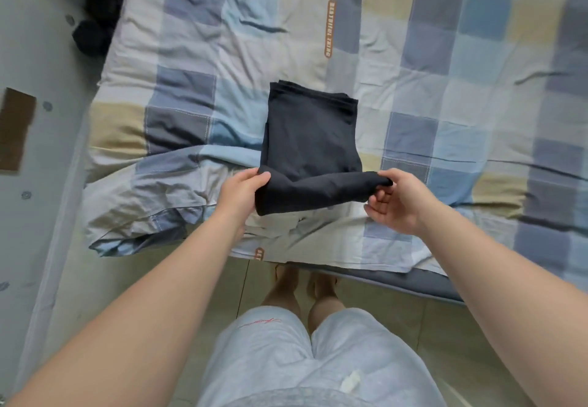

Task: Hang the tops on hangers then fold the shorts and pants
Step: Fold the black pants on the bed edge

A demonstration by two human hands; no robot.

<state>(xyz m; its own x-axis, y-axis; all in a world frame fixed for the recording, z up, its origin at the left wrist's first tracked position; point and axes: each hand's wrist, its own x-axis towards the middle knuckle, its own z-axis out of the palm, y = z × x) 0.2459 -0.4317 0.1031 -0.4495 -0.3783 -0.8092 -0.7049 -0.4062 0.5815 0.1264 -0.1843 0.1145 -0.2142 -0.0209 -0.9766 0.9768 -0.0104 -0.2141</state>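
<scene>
An orange tag on the checked quilt, at 12 o'clock from the folded black pants, appears to read "BEAUTIFUL THING". The pants lie mid-bed, near fold lifted: the left hand grips its 7 o'clock corner, the right hand pinches the 5 o'clock corner between thumb and forefinger

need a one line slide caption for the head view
Mid-fold: left hand and right hand pinch the near corners of a dark folded garment on a checked bedspread.
</scene>
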